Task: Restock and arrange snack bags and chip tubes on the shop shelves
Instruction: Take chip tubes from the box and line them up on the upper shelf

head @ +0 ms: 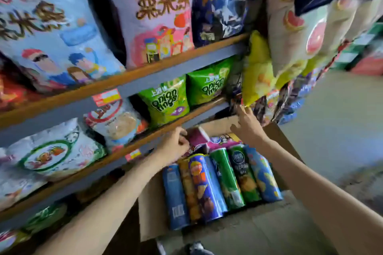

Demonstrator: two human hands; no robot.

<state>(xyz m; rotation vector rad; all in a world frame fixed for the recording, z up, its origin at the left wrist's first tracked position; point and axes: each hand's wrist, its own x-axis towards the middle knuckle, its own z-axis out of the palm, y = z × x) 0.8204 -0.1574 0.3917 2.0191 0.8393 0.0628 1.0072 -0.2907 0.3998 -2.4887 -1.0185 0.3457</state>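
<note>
The landmark here is the cardboard box (153,213) on the floor, under the lowest shelf edge. Left of the box and above it stand the shelves (116,93): on the middle level I count two green onion-ring bags (165,99), side by side, and left of them one white bag with a red logo.

Over the far left corner of the box is the left hand (174,145). Its fingers are curled onto a small dark packet (191,149) at the back of the box; it seems to pinch it, but blur hides the exact hold.

Inside the box lie the chip tubes (217,182), I count about six, flat and parallel, touching each other. Their long axis runs from the person toward the shelf, and their caps point to the left hand, which is nearer to them.

Above the far right corner of the box, the right hand (247,124) reaches up, with its fingertips at the lower edge of a hanging yellow bag (257,68); pinching or only touching, I cannot tell.
</note>
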